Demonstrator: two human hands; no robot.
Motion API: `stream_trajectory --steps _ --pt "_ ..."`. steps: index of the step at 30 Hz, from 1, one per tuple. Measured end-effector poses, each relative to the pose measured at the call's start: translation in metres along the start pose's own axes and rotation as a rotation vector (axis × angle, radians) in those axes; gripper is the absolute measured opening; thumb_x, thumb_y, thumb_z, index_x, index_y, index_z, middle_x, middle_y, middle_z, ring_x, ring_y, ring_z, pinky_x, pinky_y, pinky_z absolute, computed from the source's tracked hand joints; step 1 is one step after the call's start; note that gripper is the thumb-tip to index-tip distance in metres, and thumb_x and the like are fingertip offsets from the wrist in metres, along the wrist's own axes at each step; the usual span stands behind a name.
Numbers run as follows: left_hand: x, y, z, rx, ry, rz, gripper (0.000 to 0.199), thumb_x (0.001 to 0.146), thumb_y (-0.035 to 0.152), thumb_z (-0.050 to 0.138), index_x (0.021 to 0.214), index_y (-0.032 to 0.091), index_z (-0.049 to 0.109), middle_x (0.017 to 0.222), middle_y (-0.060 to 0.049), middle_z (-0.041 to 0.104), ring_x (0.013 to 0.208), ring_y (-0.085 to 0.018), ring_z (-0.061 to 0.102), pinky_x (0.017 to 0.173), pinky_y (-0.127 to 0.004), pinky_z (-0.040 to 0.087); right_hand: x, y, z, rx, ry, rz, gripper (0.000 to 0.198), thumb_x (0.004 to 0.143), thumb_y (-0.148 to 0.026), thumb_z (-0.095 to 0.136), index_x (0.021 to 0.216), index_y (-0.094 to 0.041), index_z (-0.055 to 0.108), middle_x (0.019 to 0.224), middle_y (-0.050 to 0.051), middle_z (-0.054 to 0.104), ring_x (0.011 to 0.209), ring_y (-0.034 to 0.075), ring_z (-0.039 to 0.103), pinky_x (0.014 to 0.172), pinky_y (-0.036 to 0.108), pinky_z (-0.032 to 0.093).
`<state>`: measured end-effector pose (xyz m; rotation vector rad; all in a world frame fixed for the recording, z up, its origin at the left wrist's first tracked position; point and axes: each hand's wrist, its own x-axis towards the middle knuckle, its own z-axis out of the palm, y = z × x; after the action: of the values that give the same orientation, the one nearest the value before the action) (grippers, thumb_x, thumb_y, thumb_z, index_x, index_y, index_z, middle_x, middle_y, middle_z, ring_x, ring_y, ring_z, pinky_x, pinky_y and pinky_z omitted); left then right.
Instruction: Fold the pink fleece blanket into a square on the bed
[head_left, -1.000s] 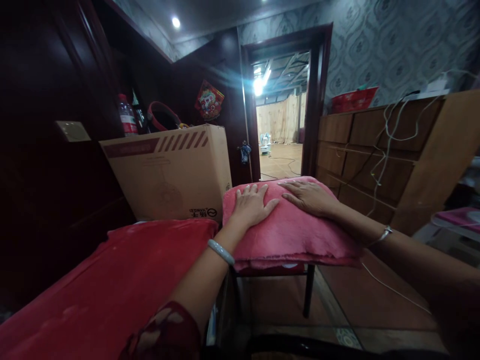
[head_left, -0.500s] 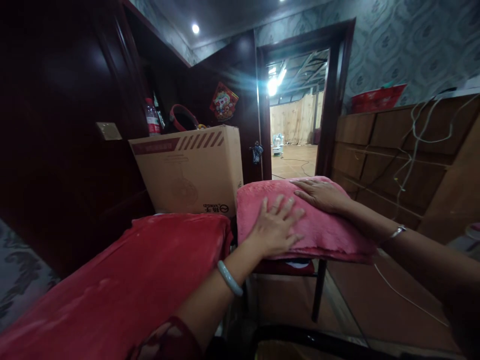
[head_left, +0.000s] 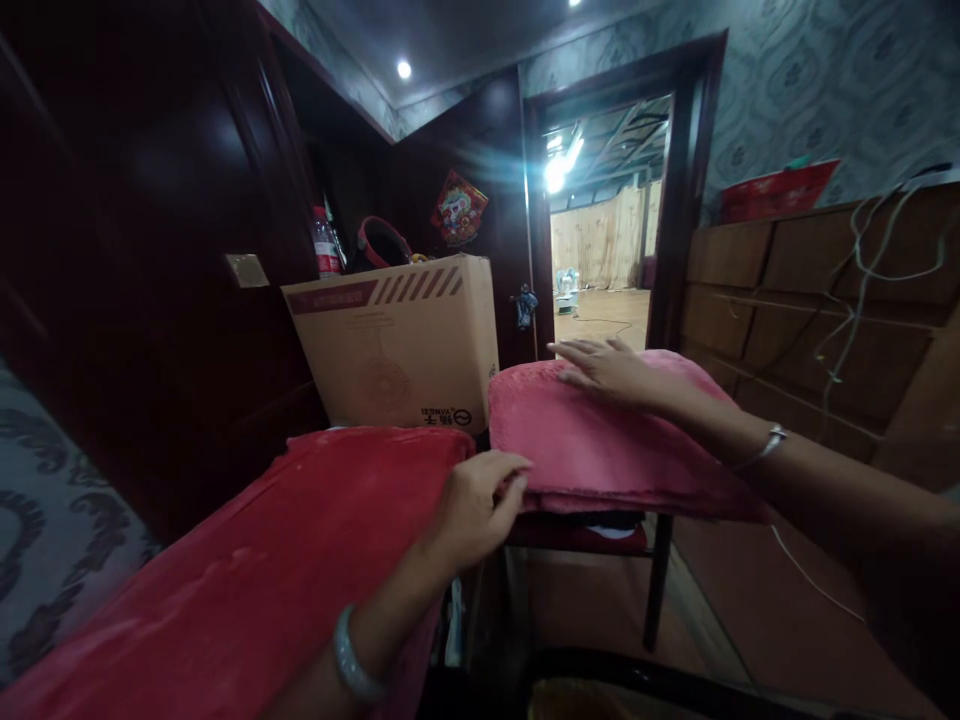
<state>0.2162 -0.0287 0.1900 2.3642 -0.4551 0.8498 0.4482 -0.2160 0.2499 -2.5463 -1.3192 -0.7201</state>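
A folded pink fleece blanket lies on a dark-legged chair with a red seat. My right hand rests across its far left part, fingers stretched out over the top edge and nothing gripped. At the blanket's near left corner is my left hand, its fingers bent and the thumb apart from them. Whether the left fingertips touch the corner, I cannot tell. To the left, a red plush cloth covers a wide surface, passing beneath my left forearm.
Behind the red cloth stands a cardboard box with a bottle on top. A wooden drawer cabinet on the right carries a red basin and loose white cables. An open doorway lies beyond the chair.
My left hand has drawn back from the blanket's top to its near left corner, its spread fingers now bent. My right hand has slid left along the far edge.
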Motion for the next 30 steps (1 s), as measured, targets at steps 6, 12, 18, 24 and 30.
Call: stream_trajectory --steps 6,12,18,24,30 --pt "-0.006 -0.006 -0.007 -0.058 0.065 -0.091 0.027 0.089 0.022 0.053 0.110 0.022 0.070 0.096 -0.005 0.075 0.082 -0.016 0.069 0.074 -0.028 0.055 0.000 -0.041 0.017 -0.031 -0.083 0.021 0.062 0.098 -0.057 0.035 0.148 -0.023 0.050 0.154 0.014 0.047 0.142 0.036 0.043 0.114 0.061 0.034" --pt "-0.077 -0.046 -0.050 0.003 0.069 -0.416 0.027 0.084 0.034 0.056 0.100 0.025 0.074 0.094 -0.005 0.079 0.084 -0.022 0.074 0.075 -0.033 0.059 -0.073 0.011 0.012 -0.139 0.128 0.241 0.064 0.095 -0.060 0.034 0.139 -0.020 0.057 0.145 0.018 0.056 0.136 0.041 0.049 0.110 0.067 0.035" --pt "-0.171 -0.112 -0.109 0.272 0.095 -0.722 0.036 0.079 0.047 0.053 0.099 0.026 0.074 0.104 -0.007 0.079 0.097 -0.029 0.075 0.089 -0.041 0.059 -0.136 -0.037 -0.014 -0.017 0.488 0.343 0.059 0.095 -0.057 0.035 0.143 -0.028 0.052 0.137 0.018 0.061 0.128 0.044 0.054 0.105 0.067 0.043" --pt "-0.268 -0.111 -0.141 0.705 -0.076 -1.060 0.057 0.084 0.033 0.049 0.136 0.011 0.060 0.145 -0.016 0.059 0.138 -0.028 0.052 0.116 -0.042 0.040 -0.140 -0.182 0.063 0.629 0.163 -0.157 0.035 0.099 -0.032 0.046 0.129 -0.030 0.063 0.119 0.007 0.072 0.107 0.025 0.069 0.089 0.041 0.059" --pt "-0.338 -0.045 -0.157 0.910 -0.334 -1.354 0.063 0.097 0.036 0.040 0.156 0.014 0.038 0.163 -0.018 0.034 0.150 -0.034 0.032 0.118 -0.055 0.030 -0.108 -0.300 0.132 0.748 -0.442 -0.451 0.049 0.092 -0.024 0.057 0.141 -0.019 0.059 0.147 0.015 0.055 0.133 0.029 0.054 0.113 0.044 0.042"
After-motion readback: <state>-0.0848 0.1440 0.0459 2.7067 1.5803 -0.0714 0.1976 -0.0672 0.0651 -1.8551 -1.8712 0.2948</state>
